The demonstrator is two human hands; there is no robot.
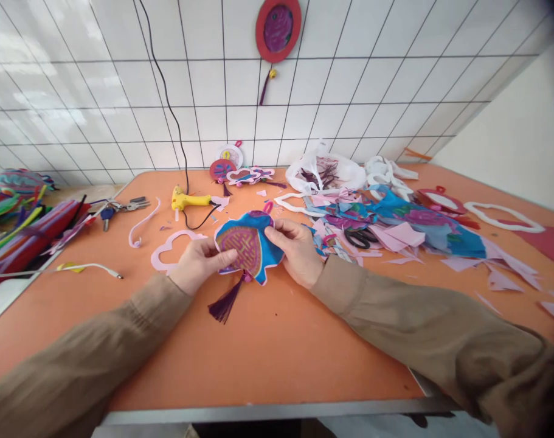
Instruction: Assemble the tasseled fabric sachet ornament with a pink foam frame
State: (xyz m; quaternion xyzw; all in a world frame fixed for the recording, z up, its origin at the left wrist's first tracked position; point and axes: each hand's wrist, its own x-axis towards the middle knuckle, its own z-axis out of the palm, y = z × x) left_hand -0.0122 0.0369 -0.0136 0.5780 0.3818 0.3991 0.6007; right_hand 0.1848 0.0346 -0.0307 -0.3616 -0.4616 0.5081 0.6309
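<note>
Between my two hands is a fabric pendant, blue with a purple and gold pattern and a pale edge. A pink loop sticks up at its top, and a dark purple tassel hangs from its bottom. My left hand pinches the pendant's left edge, thumb on the front. On the opposite side, my right hand grips the blue cloth between thumb and fingers. A pink cloud-shaped frame lies just behind my left hand.
A yellow glue gun with a black cord lies behind the pendant. Blue fabric and pink scraps cover the right side around black-handled scissors. A plastic bag sits at the back; keys and a white cable are left.
</note>
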